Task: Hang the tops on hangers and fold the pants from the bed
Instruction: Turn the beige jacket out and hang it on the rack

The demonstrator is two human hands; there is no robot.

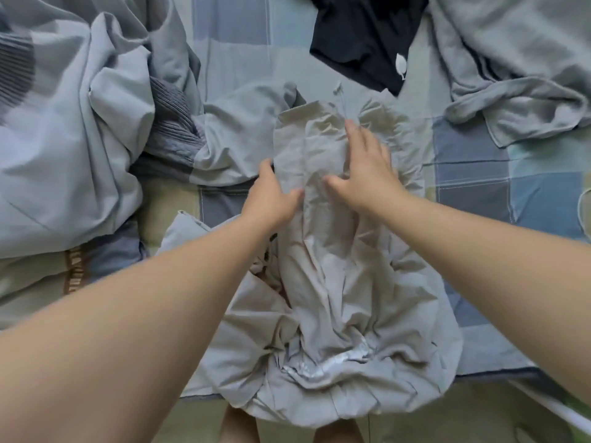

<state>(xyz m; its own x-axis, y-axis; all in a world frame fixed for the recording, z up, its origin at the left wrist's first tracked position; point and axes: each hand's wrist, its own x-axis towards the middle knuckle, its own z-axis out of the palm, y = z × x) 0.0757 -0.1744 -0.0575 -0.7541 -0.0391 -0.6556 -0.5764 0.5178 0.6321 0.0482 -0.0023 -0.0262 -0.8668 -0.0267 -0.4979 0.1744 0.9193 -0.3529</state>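
Observation:
A pair of pale beige pants (329,282) lies crumpled lengthwise on the bed, waistband bunched at the near edge and legs running away from me. My left hand (271,196) grips the left edge of the upper leg fabric, fingers curled under it. My right hand (364,167) lies flat on the same leg, fingers spread and pressing the cloth down. A drawstring end (339,91) pokes out beyond the far end of the pants.
A dark navy garment (361,36) lies at the back centre. A grey top (511,68) is spread at the back right. A light blue garment (243,132) and a ribbed grey knit (172,129) sit left of the pants, beside a rumpled duvet (64,139). The checked bedsheet (479,174) shows at the right.

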